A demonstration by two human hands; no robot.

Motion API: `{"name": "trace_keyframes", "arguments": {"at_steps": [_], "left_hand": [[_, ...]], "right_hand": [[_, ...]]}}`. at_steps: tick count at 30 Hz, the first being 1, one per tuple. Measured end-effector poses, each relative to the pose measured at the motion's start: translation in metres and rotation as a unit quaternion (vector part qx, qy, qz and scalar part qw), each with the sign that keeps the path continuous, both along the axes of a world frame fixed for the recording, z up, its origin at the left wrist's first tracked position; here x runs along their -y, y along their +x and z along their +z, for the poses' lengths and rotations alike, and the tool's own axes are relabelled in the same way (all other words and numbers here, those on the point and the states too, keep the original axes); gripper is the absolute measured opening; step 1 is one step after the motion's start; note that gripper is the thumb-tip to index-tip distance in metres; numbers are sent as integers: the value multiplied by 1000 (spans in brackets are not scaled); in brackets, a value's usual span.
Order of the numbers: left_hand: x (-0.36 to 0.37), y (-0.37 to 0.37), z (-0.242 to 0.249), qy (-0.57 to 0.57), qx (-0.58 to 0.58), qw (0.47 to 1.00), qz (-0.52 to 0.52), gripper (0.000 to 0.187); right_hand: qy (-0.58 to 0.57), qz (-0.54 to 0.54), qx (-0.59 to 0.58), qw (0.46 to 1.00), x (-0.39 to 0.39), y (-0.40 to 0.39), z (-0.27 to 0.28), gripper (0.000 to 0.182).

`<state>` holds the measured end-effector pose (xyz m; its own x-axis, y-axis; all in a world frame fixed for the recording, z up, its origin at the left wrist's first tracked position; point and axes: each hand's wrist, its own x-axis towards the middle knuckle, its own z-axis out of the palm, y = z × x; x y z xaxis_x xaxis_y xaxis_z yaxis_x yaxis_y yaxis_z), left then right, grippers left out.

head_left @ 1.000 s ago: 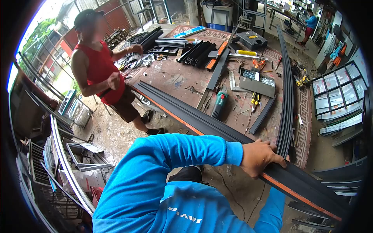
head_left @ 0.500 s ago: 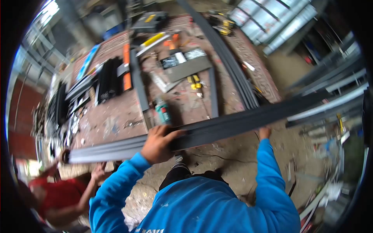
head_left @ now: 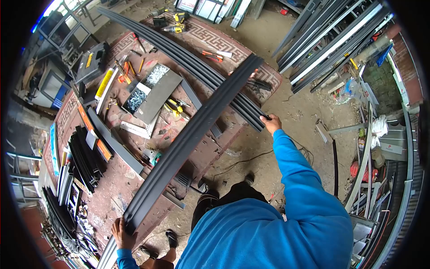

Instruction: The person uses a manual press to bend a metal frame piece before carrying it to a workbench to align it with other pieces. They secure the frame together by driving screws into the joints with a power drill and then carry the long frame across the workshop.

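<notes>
A long dark grooved profile [head_left: 179, 148] crosses the table diagonally, its far end over a bundle of dark profiles [head_left: 197, 67]. At its lower-left part, my left hand [head_left: 124, 234] is closed on the edge, fingers on top. My right hand [head_left: 272, 124] holds the near end of the bundle at the table's right side, fingers closed round the tip. Beside the long profile lie a green power tool [head_left: 153, 157], a grey plate [head_left: 159, 96] with patterned pieces, and yellow-handled tools [head_left: 177, 107].
Black strips [head_left: 83, 157] and an orange level [head_left: 87, 121] lie on the left of the table [head_left: 105, 210]. Behind are a black case [head_left: 92, 62] and yellow drills [head_left: 179, 20]. More profiles [head_left: 331, 40] stand upper right. Another person's feet [head_left: 171, 238] show below.
The view has turned, and the long profile now slants steeply up to the right. My left hand is nearer its lower end; my right hand has moved to the bundle's end. The person in red is mostly out of view.
</notes>
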<state>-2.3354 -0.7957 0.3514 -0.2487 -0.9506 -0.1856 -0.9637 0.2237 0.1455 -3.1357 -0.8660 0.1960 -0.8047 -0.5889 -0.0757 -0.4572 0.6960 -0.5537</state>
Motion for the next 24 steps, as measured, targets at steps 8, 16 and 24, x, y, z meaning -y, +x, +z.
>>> {"name": "trace_keyframes", "arguments": {"at_steps": [8, 16, 24], "left_hand": [[-5, 81, -13, 27, 17, 993, 113, 131], [84, -132, 8, 72, -2, 997, 42, 131], [110, -354, -4, 70, 1, 988, 134, 127]], "right_hand": [[104, 104, 48, 988, 6, -10, 27, 66], [230, 376, 30, 897, 46, -29, 88, 41], [182, 425, 535, 707, 96, -79, 70, 74]]}}
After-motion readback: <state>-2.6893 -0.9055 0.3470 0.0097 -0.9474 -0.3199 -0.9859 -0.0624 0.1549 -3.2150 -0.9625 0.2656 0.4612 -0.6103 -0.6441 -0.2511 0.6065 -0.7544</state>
